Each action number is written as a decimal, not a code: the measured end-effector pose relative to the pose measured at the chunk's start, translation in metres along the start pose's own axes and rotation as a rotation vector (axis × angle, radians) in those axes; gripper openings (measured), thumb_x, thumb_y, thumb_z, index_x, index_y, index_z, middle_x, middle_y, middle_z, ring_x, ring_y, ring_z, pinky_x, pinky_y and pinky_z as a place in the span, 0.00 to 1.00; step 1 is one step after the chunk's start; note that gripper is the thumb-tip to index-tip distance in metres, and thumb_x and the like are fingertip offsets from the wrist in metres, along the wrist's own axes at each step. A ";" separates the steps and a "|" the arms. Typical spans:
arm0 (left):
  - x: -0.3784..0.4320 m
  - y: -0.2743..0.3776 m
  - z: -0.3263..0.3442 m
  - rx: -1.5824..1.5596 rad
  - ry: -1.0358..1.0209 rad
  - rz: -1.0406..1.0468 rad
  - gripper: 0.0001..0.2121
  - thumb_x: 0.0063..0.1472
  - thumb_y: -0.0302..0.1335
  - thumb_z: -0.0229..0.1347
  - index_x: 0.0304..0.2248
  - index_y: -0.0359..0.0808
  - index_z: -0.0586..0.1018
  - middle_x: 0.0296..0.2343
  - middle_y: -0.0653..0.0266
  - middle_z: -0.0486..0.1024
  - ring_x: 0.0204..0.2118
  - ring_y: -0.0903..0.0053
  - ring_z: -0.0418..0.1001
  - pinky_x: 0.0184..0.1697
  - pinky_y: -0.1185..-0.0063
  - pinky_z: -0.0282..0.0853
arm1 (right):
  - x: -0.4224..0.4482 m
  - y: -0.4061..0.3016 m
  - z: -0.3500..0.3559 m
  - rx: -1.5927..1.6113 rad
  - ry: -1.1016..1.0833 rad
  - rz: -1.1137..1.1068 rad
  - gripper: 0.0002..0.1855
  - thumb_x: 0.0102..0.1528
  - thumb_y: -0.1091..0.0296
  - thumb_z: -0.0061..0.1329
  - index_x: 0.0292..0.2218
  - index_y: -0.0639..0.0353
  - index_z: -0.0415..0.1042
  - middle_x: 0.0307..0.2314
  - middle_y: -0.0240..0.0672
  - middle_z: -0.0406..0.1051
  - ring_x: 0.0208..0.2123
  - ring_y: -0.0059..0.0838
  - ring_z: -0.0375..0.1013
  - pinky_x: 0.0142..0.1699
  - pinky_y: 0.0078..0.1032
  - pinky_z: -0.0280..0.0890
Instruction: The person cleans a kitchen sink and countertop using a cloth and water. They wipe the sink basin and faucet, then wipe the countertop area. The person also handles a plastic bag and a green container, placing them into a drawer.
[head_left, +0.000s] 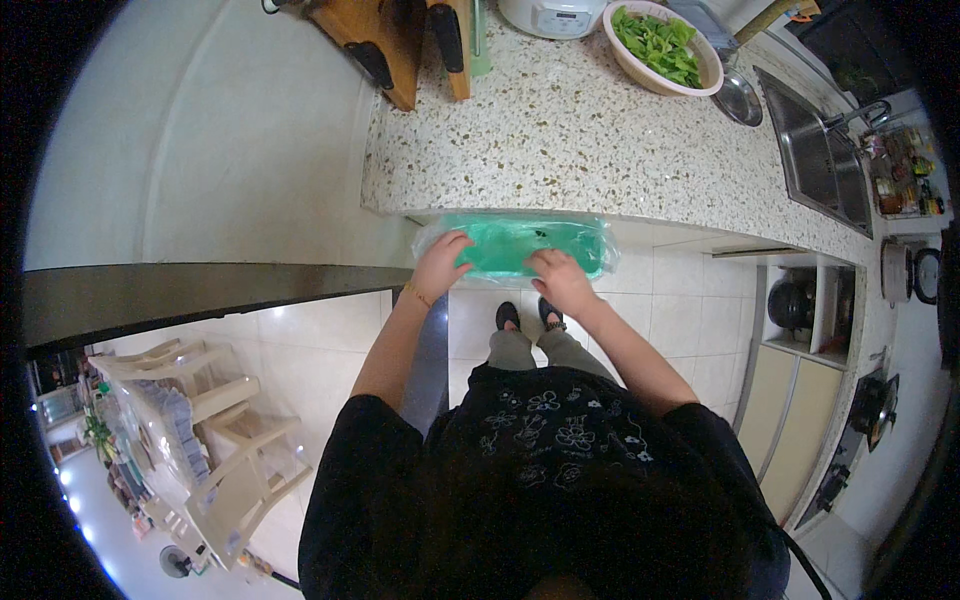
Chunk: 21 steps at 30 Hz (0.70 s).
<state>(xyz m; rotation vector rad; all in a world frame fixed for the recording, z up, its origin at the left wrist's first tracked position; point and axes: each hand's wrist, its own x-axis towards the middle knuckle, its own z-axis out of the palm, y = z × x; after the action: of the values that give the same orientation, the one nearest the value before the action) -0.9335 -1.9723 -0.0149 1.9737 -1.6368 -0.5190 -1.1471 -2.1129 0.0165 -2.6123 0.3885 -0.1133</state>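
A green plastic bin (499, 244) lined with a clear plastic bag (609, 244) is below the front edge of the countertop, before my body. My left hand (444, 261) lies at the bin's left end, fingers bent over the liner; whether they pinch the film cannot be told. At the near rim, right of the middle, my right hand (561, 277) has its fingertips over the bin's opening, and its grip is unclear. A small dark bit (541, 233) shows inside the bin.
On the speckled countertop (562, 150) are wooden knife blocks or boards (405, 52), a white appliance (553, 19), a pink basket (626, 64) of leafy greens (660, 45) and a metal bowl (739, 99). A sink (817, 161) lies right; chairs (255, 457) stand at lower left.
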 end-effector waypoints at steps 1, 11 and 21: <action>-0.010 0.000 0.000 0.017 0.008 -0.031 0.24 0.40 0.23 0.56 0.40 0.37 0.64 0.37 0.59 0.63 0.39 0.64 0.62 0.42 0.74 0.60 | -0.002 -0.004 0.008 -0.002 -0.019 -0.001 0.19 0.39 0.73 0.46 0.37 0.54 0.64 0.35 0.34 0.62 0.38 0.33 0.61 0.42 0.29 0.58; -0.015 -0.013 -0.008 -0.455 0.081 -0.428 0.21 0.46 0.27 0.53 0.41 0.35 0.62 0.31 0.57 0.67 0.34 0.70 0.66 0.37 0.76 0.63 | 0.018 -0.002 0.017 0.124 -0.099 0.089 0.18 0.42 0.71 0.44 0.38 0.51 0.65 0.37 0.35 0.63 0.40 0.34 0.62 0.44 0.30 0.57; 0.031 -0.007 0.001 0.021 0.048 -0.665 0.15 0.49 0.40 0.47 0.35 0.41 0.66 0.27 0.56 0.70 0.31 0.63 0.69 0.33 0.72 0.64 | -0.023 0.053 -0.035 -0.348 0.140 0.416 0.18 0.43 0.65 0.46 0.38 0.51 0.65 0.40 0.33 0.60 0.44 0.31 0.58 0.52 0.40 0.46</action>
<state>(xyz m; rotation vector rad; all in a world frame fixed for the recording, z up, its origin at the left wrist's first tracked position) -0.9232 -2.0016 -0.0189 2.5103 -0.9242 -0.6809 -1.1880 -2.1669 0.0209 -2.7985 1.0751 -0.0933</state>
